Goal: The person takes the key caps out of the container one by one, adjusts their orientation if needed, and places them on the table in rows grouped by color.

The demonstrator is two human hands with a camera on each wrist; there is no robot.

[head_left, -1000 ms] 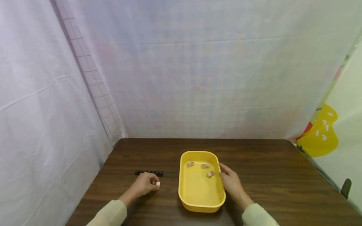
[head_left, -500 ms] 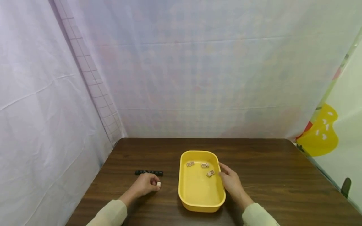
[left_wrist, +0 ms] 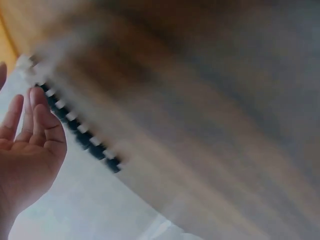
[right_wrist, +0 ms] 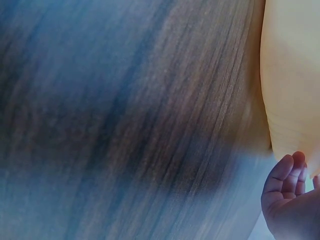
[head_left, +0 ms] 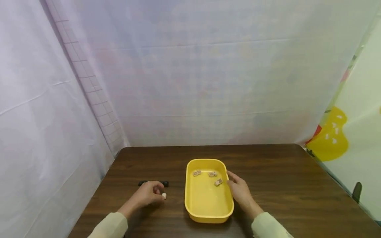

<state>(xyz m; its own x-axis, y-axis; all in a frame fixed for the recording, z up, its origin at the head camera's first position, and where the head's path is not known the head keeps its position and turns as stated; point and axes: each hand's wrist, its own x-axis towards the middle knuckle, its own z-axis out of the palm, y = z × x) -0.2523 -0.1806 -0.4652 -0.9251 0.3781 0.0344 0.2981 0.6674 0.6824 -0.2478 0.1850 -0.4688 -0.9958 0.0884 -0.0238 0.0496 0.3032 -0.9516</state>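
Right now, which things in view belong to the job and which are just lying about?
Probably the job:
pale block by the left hand
yellow tray at the right hand
pale pieces inside it
dark row near the left hand

Just surroundings:
brown table
white curtain
yellow shape at right

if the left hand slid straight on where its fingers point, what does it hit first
The left hand would probably meet the small pale block right in front of it; beyond that lies the yellow tray, though depth is hard to judge.

Table [head_left: 285, 185]: dark, wood-grain | back sheet [head_left: 193, 82]: pale, faintly checked | left sheet [head_left: 44, 125]: creased | right sheet [head_left: 364, 142]: yellow print [head_left: 328, 145]
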